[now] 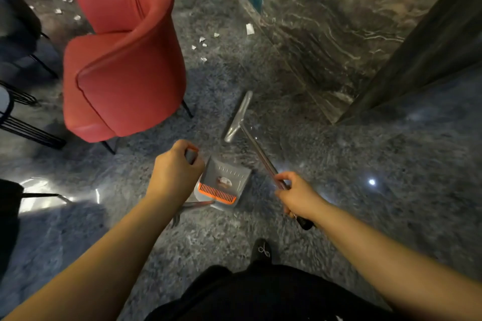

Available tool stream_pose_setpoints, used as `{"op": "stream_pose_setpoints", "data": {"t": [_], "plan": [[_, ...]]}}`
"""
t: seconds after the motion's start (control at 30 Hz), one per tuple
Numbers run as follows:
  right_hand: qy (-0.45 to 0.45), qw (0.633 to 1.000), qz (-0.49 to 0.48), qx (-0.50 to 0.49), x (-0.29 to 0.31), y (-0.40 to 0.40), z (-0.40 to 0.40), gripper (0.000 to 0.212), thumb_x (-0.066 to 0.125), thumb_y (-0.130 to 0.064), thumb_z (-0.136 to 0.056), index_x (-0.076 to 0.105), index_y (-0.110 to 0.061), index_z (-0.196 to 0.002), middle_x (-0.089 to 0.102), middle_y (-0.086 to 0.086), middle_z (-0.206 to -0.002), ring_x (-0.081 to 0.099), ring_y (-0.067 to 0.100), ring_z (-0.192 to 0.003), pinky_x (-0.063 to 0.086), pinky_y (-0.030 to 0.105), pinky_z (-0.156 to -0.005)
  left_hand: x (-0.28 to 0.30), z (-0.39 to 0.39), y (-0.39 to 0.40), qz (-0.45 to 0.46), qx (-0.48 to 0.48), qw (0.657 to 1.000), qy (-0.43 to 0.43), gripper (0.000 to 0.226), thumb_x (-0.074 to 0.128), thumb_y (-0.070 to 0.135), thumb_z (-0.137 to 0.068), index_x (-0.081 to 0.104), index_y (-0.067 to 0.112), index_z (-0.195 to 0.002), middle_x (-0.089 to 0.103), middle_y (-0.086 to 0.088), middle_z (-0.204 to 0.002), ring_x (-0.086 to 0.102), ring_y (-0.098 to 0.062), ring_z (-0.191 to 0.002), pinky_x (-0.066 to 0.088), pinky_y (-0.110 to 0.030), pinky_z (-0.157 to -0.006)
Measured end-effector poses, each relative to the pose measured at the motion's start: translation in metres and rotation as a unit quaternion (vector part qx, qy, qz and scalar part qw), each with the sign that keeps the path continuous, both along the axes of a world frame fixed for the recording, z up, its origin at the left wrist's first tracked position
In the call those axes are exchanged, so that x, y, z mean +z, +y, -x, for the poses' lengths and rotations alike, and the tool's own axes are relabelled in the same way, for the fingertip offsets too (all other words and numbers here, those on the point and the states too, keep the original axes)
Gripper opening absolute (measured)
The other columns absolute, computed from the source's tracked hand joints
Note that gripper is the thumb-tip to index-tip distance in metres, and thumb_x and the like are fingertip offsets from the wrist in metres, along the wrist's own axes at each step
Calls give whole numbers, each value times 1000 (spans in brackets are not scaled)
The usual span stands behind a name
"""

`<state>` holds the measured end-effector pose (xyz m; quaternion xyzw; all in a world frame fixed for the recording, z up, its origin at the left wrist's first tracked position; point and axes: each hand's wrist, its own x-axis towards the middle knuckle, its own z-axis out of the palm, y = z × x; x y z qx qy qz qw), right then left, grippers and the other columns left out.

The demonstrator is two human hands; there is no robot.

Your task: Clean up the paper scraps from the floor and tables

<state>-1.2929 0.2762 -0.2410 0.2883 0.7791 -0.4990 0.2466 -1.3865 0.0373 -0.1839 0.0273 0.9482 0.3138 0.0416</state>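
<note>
The left hand point(177, 167) is closed around the upright handle of a grey dustpan point(224, 185), which is stood on the floor point(365, 216). The right hand point(294, 195) is wrapped round the shaft of a broom point(240, 117), its head resting ahead of the pan. Paper scraps point(203, 41) are scattered further on, between the red chair point(122, 52) and the marble wall point(339, 21), with more behind the chair. It is judged that the broom should be carried past the scraps and drawn back in short strokes towards the pan mouth. Room is narrowed by chair legs and wall base; open floor is found to the right.
</note>
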Motion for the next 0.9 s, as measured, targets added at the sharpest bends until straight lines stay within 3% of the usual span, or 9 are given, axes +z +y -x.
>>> {"op": "stream_pose_setpoints", "data": {"t": [0.2, 0.4, 0.53, 0.67, 0.77, 0.9], "plan": [[19, 1000, -9, -11, 2, 37, 74, 34, 55, -17, -96, 46, -24, -128, 55, 4, -102, 56, 13, -44, 42, 23, -41, 3, 70, 36, -23, 5, 1000, 0, 8, 62, 21, -87, 57, 22, -93, 55, 9, -68, 51, -6, -62, 39, -25, -50], [6, 999, -7, -40, -7, 68, 161, 31, 54, -13, -95, 48, -24, -123, 55, 2, -78, 51, 8, -36, 40, 23, -39, -2, 160, 67, -41, -8, 999, 19, 7, 63, 18, -87, 59, 19, -93, 55, 11, -66, 52, -5, -61, 36, -31, -52], [-16, 998, -3, -64, -11, 83, 222, 30, 53, -10, -95, 48, -23, -122, 55, 5, -75, 49, 7, -32, 38, 23, -38, -3, 226, 86, -41, -12, 999, 21, 8, 63, 17, -86, 61, 18, -94, 53, 14, -64, 49, -3, -58, 34, -26, -51], [-8, 996, -8, -86, -13, 96, 275, 31, 52, -8, -95, 48, -19, -124, 52, 1, -76, 49, 9, -34, 37, 21, -35, 0, 285, 103, -42, -17, 999, 27, 10, 64, 18, -84, 64, 20, -94, 51, 18, -64, 50, -12, -62, 35, -25, -61], [0, 995, -8, -98, -13, 110, 310, 31, 53, -7, -95, 50, -17, -124, 51, -2, -78, 49, 9, -34, 36, 19, -33, 4, 324, 118, -34, -23, 999, 23, 9, 65, 20, -84, 63, 20, -93, 55, 11, -67, 52, -16, -67, 36, -26, -64], [-2, 995, -9, -97, -17, 136, 359, 32, 54, -7, -94, 50, -17, -125, 54, 4, -100, 52, 12, -43, 37, 20, -34, 1, 371, 137, -39, -12, 999, 13, 9, 65, 23, -83, 62, 23, -91, 56, 13, -67, 56, -17, -68, 39, -26, -64]]}}
